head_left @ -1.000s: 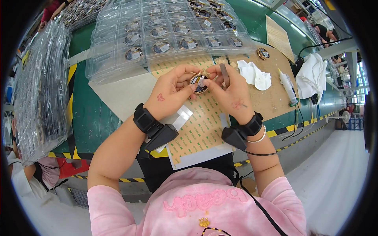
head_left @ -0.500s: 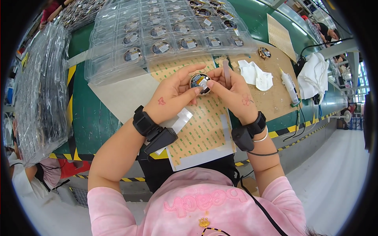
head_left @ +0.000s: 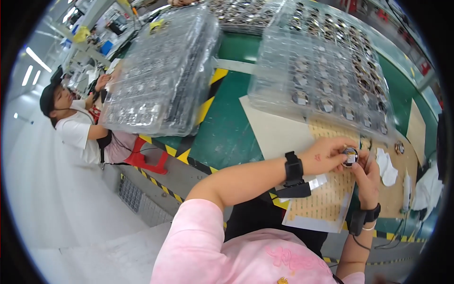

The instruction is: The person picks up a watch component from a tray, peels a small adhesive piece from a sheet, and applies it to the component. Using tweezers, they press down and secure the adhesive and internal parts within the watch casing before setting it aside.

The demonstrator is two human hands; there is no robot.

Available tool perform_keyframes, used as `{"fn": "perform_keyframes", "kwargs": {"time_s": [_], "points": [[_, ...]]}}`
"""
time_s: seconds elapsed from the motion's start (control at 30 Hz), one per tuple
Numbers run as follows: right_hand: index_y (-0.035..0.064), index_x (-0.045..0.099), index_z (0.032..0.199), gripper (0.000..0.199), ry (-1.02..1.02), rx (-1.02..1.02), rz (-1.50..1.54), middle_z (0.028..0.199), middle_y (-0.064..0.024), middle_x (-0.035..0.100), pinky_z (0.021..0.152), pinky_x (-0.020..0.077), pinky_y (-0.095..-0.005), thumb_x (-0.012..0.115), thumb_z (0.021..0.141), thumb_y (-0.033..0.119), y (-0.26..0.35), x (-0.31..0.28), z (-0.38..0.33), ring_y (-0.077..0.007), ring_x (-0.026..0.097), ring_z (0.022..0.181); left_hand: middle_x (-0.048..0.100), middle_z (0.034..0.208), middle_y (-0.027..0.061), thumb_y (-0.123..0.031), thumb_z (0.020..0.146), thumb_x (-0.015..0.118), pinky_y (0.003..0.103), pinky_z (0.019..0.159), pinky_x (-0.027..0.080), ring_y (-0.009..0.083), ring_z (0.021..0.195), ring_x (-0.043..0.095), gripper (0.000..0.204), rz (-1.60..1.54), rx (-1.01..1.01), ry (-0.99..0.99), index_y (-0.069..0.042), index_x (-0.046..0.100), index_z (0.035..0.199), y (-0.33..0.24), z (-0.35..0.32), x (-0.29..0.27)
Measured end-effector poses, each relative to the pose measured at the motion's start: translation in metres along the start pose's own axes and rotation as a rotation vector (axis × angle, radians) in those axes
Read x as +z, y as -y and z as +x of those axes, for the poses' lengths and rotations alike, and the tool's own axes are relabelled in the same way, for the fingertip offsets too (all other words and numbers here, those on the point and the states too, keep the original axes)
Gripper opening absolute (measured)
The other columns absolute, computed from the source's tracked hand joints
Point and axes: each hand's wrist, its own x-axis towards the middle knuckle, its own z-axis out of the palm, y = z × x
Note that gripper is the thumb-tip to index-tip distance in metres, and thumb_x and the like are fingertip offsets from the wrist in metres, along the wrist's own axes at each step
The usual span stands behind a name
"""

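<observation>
Between my hands is a small round circuit module [head_left: 350, 156], its gold, white and dark parts facing up. My left hand [head_left: 325, 155] grips its left edge with thumb and fingers. My right hand [head_left: 367, 181] closes on its right side, the thumb near the rim; its other fingers are partly hidden. Below the hands lies a tan backing sheet with printed marks [head_left: 314, 208], with a small silvery-white strip [head_left: 318, 181] next to my left wrist. A clear plastic tray [head_left: 276, 71] with several similar round modules stands just beyond.
A wrapped stack of clear trays [head_left: 151, 80] stands on the green table at left. On the brown board [head_left: 388, 196] at right are a crumpled white tissue [head_left: 387, 169], a loose round module [head_left: 399, 147] and a white tube-like tool [head_left: 406, 191]. A seated person [head_left: 78, 125] is far left.
The view has swung left, so the hands and table sit further right and a co-worker has come into view. Both hands still hold the module; the flat brown strip at my right hand no longer shows.
</observation>
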Motion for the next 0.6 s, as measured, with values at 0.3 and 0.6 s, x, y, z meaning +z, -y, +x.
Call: {"fn": "perform_keyframes", "kwargs": {"time_s": [0.3, 0.6], "points": [[-0.0009, 0.051, 0.116, 0.025, -0.057, -0.059, -0.103, 0.106, -0.0035, 0.057, 0.084, 0.0419, -0.0238, 0.052, 0.091, 0.005, 0.003, 0.021, -0.014, -0.0111, 0.054, 0.095, 0.063, 0.107, 0.0071, 0.007, 0.09, 0.05, 0.026, 0.076, 0.055, 0.0103, 0.085, 0.063, 0.042, 0.085, 0.104, 0.055, -0.007, 0.05, 0.13, -0.021, -0.024, 0.007], [-0.0008, 0.051, 0.116, 0.025, -0.138, -0.073, -0.095, 0.104, -0.0031, 0.058, 0.084, 0.0423, -0.0242, 0.051, 0.092, 0.004, -0.001, 0.016, -0.016, -0.0107, 0.054, 0.095, 0.06, 0.116, 0.0071, 0.005, 0.088, 0.055, 0.026, 0.082, 0.053, 0.0103, 0.098, 0.06, 0.051, 0.221, 0.147, 0.076, -0.009, 0.043, 0.136, -0.017, -0.021, 0.01]]}}
